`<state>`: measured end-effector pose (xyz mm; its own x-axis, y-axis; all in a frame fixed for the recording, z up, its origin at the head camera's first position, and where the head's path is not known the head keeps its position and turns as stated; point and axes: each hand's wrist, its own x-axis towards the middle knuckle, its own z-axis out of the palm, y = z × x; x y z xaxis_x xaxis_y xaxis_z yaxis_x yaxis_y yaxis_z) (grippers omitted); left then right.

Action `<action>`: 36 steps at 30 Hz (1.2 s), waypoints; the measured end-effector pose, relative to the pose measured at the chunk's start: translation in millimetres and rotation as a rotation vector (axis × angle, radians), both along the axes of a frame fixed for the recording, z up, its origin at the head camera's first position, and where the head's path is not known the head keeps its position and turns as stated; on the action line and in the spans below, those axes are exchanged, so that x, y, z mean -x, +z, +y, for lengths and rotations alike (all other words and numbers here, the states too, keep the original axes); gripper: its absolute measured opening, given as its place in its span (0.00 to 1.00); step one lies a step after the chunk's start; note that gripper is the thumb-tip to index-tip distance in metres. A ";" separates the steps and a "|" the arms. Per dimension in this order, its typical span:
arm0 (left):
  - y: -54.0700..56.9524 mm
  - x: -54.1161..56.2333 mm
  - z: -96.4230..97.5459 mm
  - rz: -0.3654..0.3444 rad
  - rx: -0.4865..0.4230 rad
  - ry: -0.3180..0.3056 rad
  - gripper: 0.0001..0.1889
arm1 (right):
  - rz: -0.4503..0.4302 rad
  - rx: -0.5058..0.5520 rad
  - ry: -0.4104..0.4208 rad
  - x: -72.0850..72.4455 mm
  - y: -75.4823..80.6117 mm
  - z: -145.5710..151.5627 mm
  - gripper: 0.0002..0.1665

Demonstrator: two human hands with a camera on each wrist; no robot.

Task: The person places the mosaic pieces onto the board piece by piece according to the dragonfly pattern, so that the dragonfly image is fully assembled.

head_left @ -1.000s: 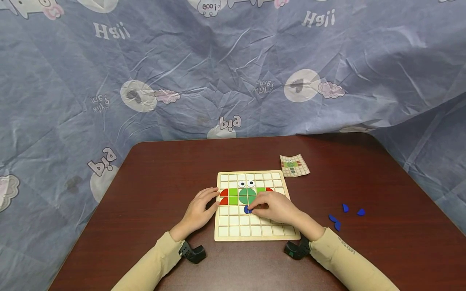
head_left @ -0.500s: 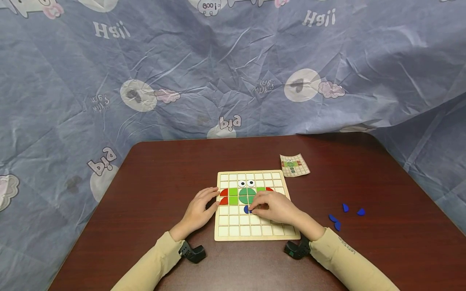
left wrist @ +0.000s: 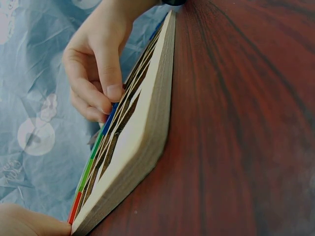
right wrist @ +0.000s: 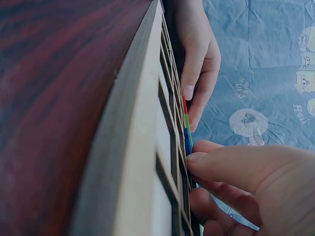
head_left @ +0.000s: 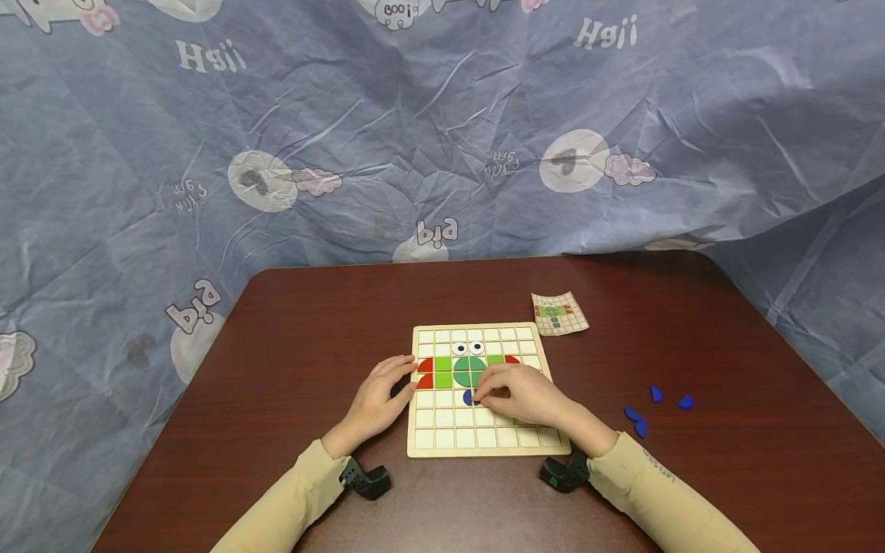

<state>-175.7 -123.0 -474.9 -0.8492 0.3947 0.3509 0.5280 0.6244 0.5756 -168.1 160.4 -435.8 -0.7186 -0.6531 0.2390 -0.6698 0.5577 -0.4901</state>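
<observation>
A pale wooden grid board (head_left: 442, 448) lies flat on the table. My left hand (head_left: 376, 396) rests against its left edge with fingers extended, near the red pieces (head_left: 425, 373). Over the middle of the board, my right hand (head_left: 523, 393) pinches a small blue curved piece with thumb and forefinger, just below the green circle (head_left: 463, 373). Blue (head_left: 468, 398) shows left of those fingertips; whether this is one piece or two is hard to tell. The right wrist view shows the thumb against a blue piece (right wrist: 187, 140) at the board's surface. My right hand covers part of the board's right side.
Several loose blue pieces (head_left: 641, 428) lie on the dark red table (head_left: 332, 307) to the right. A small pattern card (head_left: 561, 326) sits beyond the board's far right corner. Two eye pieces (head_left: 476, 348) are above the green circle. A printed cloth (head_left: 387, 153) hangs behind.
My right fingertips shift very slightly at the blue piece. My left hand, the board and the loose pieces stay where they were.
</observation>
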 end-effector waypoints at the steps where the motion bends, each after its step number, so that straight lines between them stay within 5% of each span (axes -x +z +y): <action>1: 0.0 -0.1 -0.1 0.000 0.000 0.000 0.18 | -0.008 0.002 -0.004 -0.2 0.2 0.0 0.07; 13: 0.3 -1.0 0.5 -0.006 -0.006 -0.004 0.18 | -0.134 0.086 -0.075 -2.7 15.0 15.5 0.07; 36: -0.2 -0.3 -0.5 0.002 -0.007 -0.011 0.18 | -0.235 0.205 -0.226 -14.5 19.1 115.9 0.11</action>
